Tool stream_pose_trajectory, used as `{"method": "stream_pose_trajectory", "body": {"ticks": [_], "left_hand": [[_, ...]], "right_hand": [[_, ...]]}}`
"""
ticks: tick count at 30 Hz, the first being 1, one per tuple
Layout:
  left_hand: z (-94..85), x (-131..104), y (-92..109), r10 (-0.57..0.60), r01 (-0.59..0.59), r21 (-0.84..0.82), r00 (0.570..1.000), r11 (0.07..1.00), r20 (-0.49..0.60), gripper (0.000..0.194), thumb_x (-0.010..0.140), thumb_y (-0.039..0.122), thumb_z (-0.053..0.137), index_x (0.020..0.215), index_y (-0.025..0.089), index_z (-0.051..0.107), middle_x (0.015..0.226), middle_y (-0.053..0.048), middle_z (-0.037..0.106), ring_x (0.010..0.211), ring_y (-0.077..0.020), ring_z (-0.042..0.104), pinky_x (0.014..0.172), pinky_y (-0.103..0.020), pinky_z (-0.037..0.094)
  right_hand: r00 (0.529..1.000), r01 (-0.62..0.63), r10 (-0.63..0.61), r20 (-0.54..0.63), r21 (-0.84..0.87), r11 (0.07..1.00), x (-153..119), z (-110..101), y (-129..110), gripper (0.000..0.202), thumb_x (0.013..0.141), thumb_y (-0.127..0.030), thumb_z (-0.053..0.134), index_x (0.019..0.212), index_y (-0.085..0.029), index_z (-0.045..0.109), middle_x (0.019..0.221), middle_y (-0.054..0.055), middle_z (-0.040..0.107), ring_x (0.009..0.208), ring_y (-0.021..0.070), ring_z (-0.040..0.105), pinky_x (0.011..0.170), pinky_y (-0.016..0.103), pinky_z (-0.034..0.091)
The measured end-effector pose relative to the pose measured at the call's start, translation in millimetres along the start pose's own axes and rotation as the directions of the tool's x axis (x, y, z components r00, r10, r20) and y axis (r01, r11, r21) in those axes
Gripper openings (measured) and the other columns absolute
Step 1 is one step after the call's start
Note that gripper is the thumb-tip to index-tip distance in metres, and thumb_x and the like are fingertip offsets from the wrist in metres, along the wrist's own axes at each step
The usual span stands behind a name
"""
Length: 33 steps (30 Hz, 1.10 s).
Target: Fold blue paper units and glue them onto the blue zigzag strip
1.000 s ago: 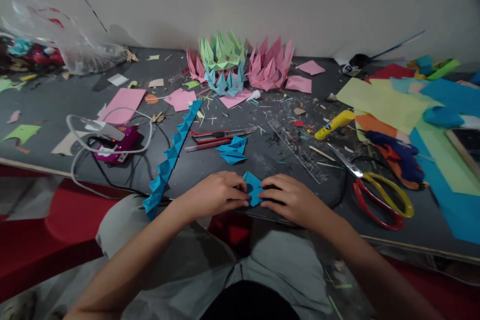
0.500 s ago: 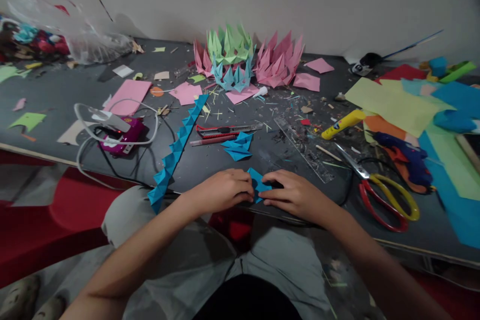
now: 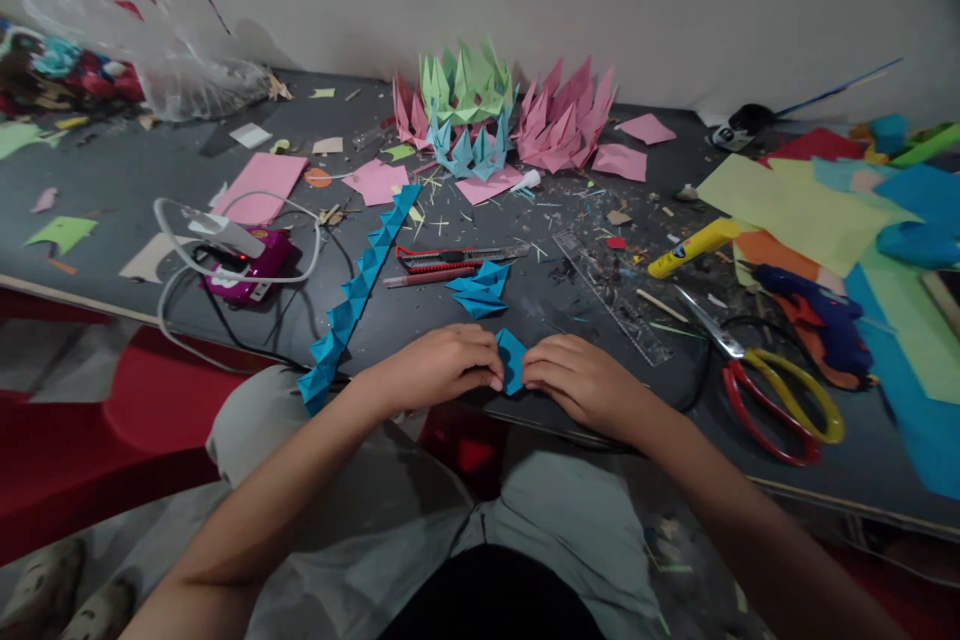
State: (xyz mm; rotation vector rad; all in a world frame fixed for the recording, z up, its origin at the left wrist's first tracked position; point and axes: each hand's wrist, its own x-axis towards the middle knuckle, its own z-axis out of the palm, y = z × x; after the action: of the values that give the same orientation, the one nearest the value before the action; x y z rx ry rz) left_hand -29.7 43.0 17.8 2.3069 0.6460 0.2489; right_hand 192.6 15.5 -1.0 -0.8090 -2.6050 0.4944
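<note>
A small piece of folded blue paper (image 3: pixel 511 362) lies at the table's near edge between my two hands. My left hand (image 3: pixel 461 363) grips its left side, fingers curled with the thumb close beside them. On the other side, my right hand (image 3: pixel 570 375) pinches the right edge, its fingertips pressed together. Just beyond are some folded blue paper pieces (image 3: pixel 480 292). To the left runs a long strip of joined blue folded pieces (image 3: pixel 358 295), its near end reaching the table's edge. A red utility knife (image 3: pixel 457 258) lies behind the loose blue pieces.
Scissors (image 3: pixel 776 395), a blue glue gun (image 3: pixel 817 315), a yellow glue tube (image 3: pixel 694 248) and a clear ruler (image 3: pixel 611 300) lie to the right. Folded paper crowns (image 3: pixel 469 90) stand at the back. A purple power adapter (image 3: pixel 251 270) with cables sits left. Paper scraps are scattered about.
My right hand's fingers have closed from a spread pose onto the paper's right edge. The blue paper now looks narrower, with more of its face showing. The view has shifted slightly.
</note>
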Motion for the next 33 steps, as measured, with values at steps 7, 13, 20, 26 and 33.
{"method": "stream_pose_trajectory", "body": {"ticks": [7, 13, 20, 26, 33], "left_hand": [[7.7, 2, 1, -0.062, 0.063, 0.156, 0.998, 0.986, -0.008, 0.009, 0.084, 0.022, 0.055, 0.087, 0.02, 0.064, 0.084, -0.001, 0.061, 0.083, -0.0137, 0.055, 0.076, -0.025, 0.038], [13.8, 2, 6, -0.092, 0.115, 0.209, 0.989, 0.971, -0.117, 0.006, 0.08, 0.022, 0.06, 0.085, 0.018, 0.061, 0.088, -0.002, 0.058, 0.086, -0.0149, 0.053, 0.078, -0.027, 0.04], [31.9, -12, 20, 0.02, 0.043, 0.561, 0.994, 0.827, -0.105, 0.011, 0.085, 0.019, 0.05, 0.084, 0.016, 0.061, 0.082, -0.003, 0.061, 0.076, -0.0173, 0.056, 0.068, -0.029, 0.043], [58.7, -32, 33, 0.037, 0.1, 0.656, 0.981, 0.748, -0.191, 0.033, 0.085, 0.028, 0.047, 0.113, 0.01, 0.053, 0.109, -0.013, 0.059, 0.109, -0.0263, 0.052, 0.086, -0.036, 0.044], [50.9, -31, 31, 0.011, 0.118, 0.492, 0.968, 0.862, -0.252, 0.033, 0.081, 0.033, 0.051, 0.108, 0.014, 0.057, 0.103, -0.009, 0.063, 0.103, -0.0257, 0.057, 0.08, -0.036, 0.047]], "right_hand": [[0.994, -0.046, 0.047, 0.102, -0.014, 0.999, 8, 1, -3, 0.018, 0.088, -0.018, 0.044, 0.09, -0.017, 0.062, 0.085, 0.005, 0.062, 0.079, 0.0163, 0.05, 0.07, 0.029, 0.039], [0.993, -0.108, 0.111, 0.033, -0.076, 0.991, 9, 5, -10, 0.016, 0.086, -0.019, 0.048, 0.09, -0.017, 0.063, 0.086, 0.006, 0.061, 0.08, 0.0179, 0.051, 0.071, 0.031, 0.04], [0.989, -0.122, 0.1, -0.111, -0.213, 0.969, 3, 16, -20, 0.019, 0.087, -0.016, 0.045, 0.088, -0.015, 0.064, 0.089, 0.008, 0.063, 0.083, 0.0187, 0.055, 0.073, 0.032, 0.046], [0.99, -0.089, 0.064, -0.123, -0.209, 0.974, -11, 19, -26, 0.024, 0.088, -0.017, 0.044, 0.1, -0.012, 0.063, 0.098, 0.01, 0.066, 0.092, 0.0191, 0.058, 0.078, 0.033, 0.048], [0.982, -0.12, 0.095, -0.162, -0.154, 0.981, -12, 15, -28, 0.022, 0.087, -0.023, 0.047, 0.095, -0.015, 0.066, 0.097, 0.008, 0.068, 0.093, 0.0203, 0.061, 0.079, 0.035, 0.049]]}}
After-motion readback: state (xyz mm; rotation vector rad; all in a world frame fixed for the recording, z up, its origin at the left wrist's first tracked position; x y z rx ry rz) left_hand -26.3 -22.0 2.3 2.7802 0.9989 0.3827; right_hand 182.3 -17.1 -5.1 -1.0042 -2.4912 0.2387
